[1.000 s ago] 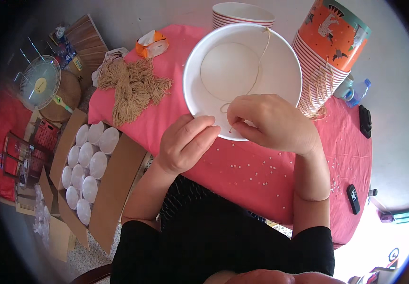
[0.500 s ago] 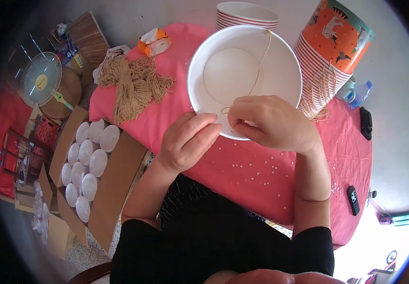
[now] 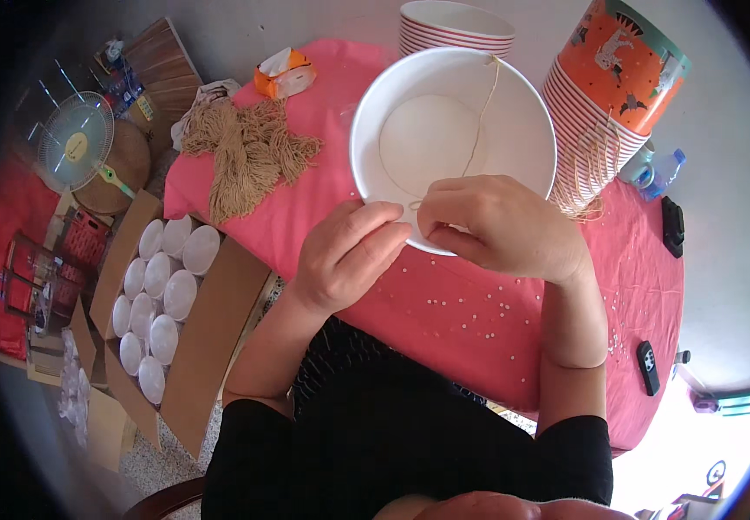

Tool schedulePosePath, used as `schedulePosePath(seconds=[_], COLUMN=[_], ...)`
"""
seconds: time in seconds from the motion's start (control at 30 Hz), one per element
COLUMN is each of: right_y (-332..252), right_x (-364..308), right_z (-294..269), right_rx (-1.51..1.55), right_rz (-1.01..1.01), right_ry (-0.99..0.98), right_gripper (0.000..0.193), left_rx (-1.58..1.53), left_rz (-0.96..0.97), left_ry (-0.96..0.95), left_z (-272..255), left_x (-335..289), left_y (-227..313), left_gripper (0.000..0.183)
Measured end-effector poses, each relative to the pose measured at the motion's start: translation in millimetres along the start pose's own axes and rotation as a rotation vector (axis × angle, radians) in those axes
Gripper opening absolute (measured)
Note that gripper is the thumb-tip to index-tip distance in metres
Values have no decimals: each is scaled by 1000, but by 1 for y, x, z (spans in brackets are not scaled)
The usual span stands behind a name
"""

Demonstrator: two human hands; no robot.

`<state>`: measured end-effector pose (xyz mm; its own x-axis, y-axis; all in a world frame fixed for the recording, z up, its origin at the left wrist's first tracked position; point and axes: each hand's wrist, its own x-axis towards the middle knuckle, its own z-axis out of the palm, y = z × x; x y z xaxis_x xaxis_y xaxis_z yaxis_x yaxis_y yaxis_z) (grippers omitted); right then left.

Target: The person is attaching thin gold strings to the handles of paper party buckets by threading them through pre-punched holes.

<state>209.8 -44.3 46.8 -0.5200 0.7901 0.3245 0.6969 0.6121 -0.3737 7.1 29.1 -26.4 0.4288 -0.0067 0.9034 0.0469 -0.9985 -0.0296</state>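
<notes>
We are looking down on a white paper bucket (image 3: 453, 139) sitting on the pink-covered bench (image 3: 444, 303), its open mouth facing us. A thin tan string (image 3: 482, 113) is running inside it, from the far rim at about 12 o'clock down to the near rim at about 6 o'clock, so its long axis is lying nearly along the 12-to-6 line, bowed slightly toward 1 o'clock.

Our right hand (image 3: 501, 227) is resting over the near rim, thumb and forefinger pressed together and pinching the lower end of the string just at the edge. Our left hand (image 3: 345, 256) is meeting it from 9 o'clock, fingers curled and touching the bucket's near wall; we cannot tell whether those fingers are also gripping the string or only steadying the rim. The right hand is the nearer one to the string's free length, which is lying toward 12 o'clock from its grip.

Around us: a bundle of tan cords (image 3: 245, 152) at 10 o'clock, a stack of white buckets (image 3: 453, 26) at 12, a stack of orange printed buckets (image 3: 613, 78) at 2 with more strings hanging from it, and a cardboard box of white lids (image 3: 163, 299) on the floor at 8.
</notes>
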Motion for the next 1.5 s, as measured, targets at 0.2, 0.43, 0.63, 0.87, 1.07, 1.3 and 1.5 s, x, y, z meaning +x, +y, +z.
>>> schedulePosePath(seconds=[0.2, 0.43, 0.63, 0.87, 1.07, 1.3, 1.5], right_y=[12, 28, 32, 35, 27, 29, 7], right_x=[2, 7, 8, 9, 6, -1, 10], right_z=[2, 1, 1, 2, -11, -15, 2], right_rx=[42, 249, 273, 297, 391, 199, 350], right_rz=[6, 177, 197, 224, 291, 233, 120], right_ry=[-5, -57, -69, -72, -69, 146, 311], right_gripper=[6, 10, 10, 10, 12, 16, 16], left_rx=[-66, -299, -153, -228, -320, -1339, -1635], left_rz=[-146, -518, -389, -396, -564, -1043, -898], left_ry=[-12, 136, 88, 154, 168, 524, 149], left_z=[4, 31, 37, 49, 38, 5, 9], left_x=[1, -7, -17, -10, -15, 0, -2], left_y=[-4, -6, 6, 3, -1, -22, -19], left_gripper=[26, 29, 28, 19, 14, 11, 43])
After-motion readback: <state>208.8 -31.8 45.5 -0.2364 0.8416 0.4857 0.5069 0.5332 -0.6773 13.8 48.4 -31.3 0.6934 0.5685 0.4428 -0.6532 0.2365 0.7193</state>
